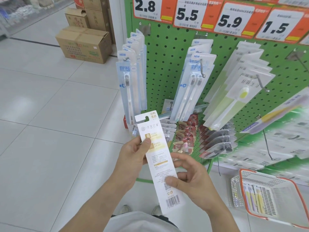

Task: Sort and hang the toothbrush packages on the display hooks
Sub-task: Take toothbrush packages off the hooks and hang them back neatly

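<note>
A long white toothbrush package (158,158) with gold print and a barcode shows its back, held upright in front of me. My left hand (133,156) pinches its upper part with the thumb on the face. My right hand (189,180) grips its lower half, thumb on the print. Behind stands a green pegboard (167,52) with hooks. Blue packages (128,84) fill the left hook, more blue ones (192,81) hang in the middle, and clear packs with a yellow brush (234,97) hang to the right. A bare hook (263,82) juts out over them.
A white basket with an orange rim (267,195) at the lower right holds a few toothbrush packs. Red and dark packages (189,134) hang on the lower hooks. Price tags (189,14) line the top. Cardboard boxes (83,42) stand on the tiled floor at the left.
</note>
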Tool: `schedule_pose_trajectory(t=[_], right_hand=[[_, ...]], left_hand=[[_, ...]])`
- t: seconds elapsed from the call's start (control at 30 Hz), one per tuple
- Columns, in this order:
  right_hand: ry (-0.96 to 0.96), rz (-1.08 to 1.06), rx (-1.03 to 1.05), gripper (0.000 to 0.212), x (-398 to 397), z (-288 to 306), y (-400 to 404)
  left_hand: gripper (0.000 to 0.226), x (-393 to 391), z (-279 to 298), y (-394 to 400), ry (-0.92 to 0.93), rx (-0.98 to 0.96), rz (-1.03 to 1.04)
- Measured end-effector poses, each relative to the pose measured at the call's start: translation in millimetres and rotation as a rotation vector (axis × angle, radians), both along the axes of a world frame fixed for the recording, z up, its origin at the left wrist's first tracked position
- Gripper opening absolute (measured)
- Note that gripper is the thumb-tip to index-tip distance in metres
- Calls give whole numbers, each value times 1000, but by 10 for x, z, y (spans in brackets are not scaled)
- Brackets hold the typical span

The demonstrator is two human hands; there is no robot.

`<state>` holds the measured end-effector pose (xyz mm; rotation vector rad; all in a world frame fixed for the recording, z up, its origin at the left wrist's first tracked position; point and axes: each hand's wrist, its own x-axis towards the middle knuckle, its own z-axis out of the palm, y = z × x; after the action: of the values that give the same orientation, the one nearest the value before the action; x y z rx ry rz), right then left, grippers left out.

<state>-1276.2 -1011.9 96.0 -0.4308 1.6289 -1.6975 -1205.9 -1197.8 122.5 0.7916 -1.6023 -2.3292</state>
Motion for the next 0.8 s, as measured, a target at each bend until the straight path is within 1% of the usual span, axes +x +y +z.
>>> schedule_pose_trajectory(t=[0.3,0.47,0.57,0.67,0.8], right_hand=[[-18,21,-23,45,-7,-60,-39],[-54,37,-20,43,18,-91,-66],[-66,51,-28,41,50,-107,-82],[-82,52,-30,40,73,-104,-84],[-82,64,3,36,80,-71,-82]], left_hand=[[24,-10,38,-6,7,-28,-40],[20,-2,44,1,-15,-211,-66],[20,-6,52,1,-25,-257,-100],[19,-6,58,-11,-44,-248,-89],[18,-26,54,-3,-101,-162,23]])
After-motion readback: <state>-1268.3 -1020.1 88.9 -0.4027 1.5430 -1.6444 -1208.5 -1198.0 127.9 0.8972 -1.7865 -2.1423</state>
